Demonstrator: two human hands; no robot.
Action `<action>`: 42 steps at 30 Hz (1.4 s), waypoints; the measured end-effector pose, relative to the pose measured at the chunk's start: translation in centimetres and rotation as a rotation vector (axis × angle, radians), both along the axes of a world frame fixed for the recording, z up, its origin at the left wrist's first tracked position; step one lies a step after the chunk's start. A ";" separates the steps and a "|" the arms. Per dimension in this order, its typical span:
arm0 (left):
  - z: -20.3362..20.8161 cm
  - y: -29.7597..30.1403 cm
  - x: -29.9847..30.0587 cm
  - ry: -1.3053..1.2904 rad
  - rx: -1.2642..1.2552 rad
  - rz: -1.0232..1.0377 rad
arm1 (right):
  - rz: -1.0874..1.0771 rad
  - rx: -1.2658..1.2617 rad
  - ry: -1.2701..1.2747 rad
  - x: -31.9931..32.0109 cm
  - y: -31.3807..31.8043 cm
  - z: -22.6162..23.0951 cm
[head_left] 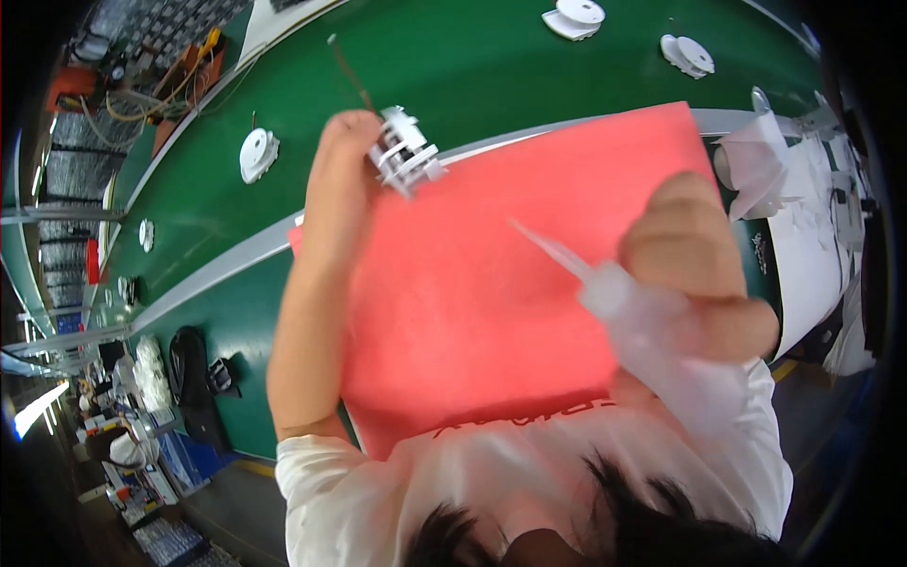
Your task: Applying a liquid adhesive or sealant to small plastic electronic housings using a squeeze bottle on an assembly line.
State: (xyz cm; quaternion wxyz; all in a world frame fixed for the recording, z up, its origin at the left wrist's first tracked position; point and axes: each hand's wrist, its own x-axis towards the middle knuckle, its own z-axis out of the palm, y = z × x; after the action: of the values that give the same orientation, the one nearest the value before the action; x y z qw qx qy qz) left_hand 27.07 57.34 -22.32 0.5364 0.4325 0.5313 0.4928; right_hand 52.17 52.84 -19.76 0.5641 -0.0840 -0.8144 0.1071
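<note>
The left hand point(342, 156), upper centre of the frame, has its grip clamped on a small white plastic part point(404, 149) with ribs and prongs; the fingers themselves are turned away, so only the back of the hand and the part's outer end show. A thin dark rod point(348, 68) slants up and left from the part, and where it joins is hidden by the hand. The right hand point(704, 274), at right of centre, is closed around a clear squeeze bottle point(661, 345), whose long thin nozzle point(548, 248) points up and left toward the white part but stays well apart from it. The bottle is blurred and its base is lost against the white shirt point(529, 463) along the lower edge. Dark hair point(605, 529) at the bottom cuts off the view there.

Under both hands lies a red sheet point(491, 283), its lower edge covered by the shirt. It rests on a green surface point(472, 66) crossed by a pale grey strip point(213, 269). Several white round parts sit on the green: one at left point(257, 153), two near the top right point(574, 17) point(688, 54). White bags or papers point(803, 217) crowd the right edge, hard to make out. At far left, bent by the lens, stand cluttered work stations point(142, 66) and a black object point(189, 373).
</note>
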 end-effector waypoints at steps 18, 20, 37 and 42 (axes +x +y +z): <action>-1.0 27.6 23.6 0.961 0.244 -0.044 | -0.395 0.229 0.592 4.9 9.5 5.9; -2.1 28.2 23.0 0.463 0.135 0.035 | -0.403 0.214 0.586 3.0 9.5 6.0; 6.2 -7.9 -6.1 -0.144 0.451 -0.042 | 0.064 -0.211 0.048 -8.7 -3.1 7.0; 4.8 -9.9 -7.9 0.461 0.933 -0.090 | 0.158 -0.299 -0.065 -10.4 -4.0 7.3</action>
State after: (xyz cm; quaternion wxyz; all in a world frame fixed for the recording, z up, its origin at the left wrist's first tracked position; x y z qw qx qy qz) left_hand 19.15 47.43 -17.53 0.1764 0.7452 0.3406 0.5455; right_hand 41.73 48.80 -12.41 0.5087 -0.1059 -0.8112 0.2683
